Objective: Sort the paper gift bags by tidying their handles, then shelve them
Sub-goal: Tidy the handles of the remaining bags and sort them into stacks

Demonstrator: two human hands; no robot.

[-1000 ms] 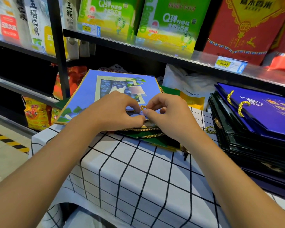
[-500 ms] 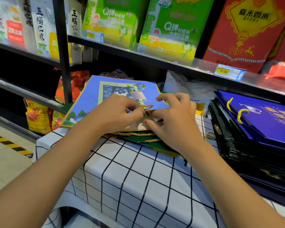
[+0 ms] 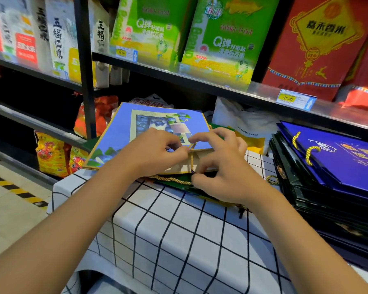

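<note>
A light blue gift bag (image 3: 123,132) with a blueberry picture lies flat on a green bag (image 3: 179,184), on the checked tablecloth (image 3: 179,240). Its mouth edge faces me and stands slightly open. My left hand (image 3: 155,151) pinches the bag's top edge beside the gold rope handle (image 3: 192,160). My right hand (image 3: 219,166) pinches the lower end of that rope at the bag's near edge. A second gold handle (image 3: 168,179) lies loose across the green bag. A stack of dark blue bags (image 3: 336,166) sits to the right.
A black shelf (image 3: 200,81) runs above the bags, carrying green rice boxes (image 3: 221,39) and red gift boxes (image 3: 319,45). White plastic bags (image 3: 242,124) lie behind the work spot. Snack packets (image 3: 51,153) fill lower shelves on the left. A shelf post (image 3: 85,81) stands left.
My right hand has slid down toward the bag's near edge, drawing the gold rope straight down. My left hand still holds the top edge. The view has shifted slightly.
</note>
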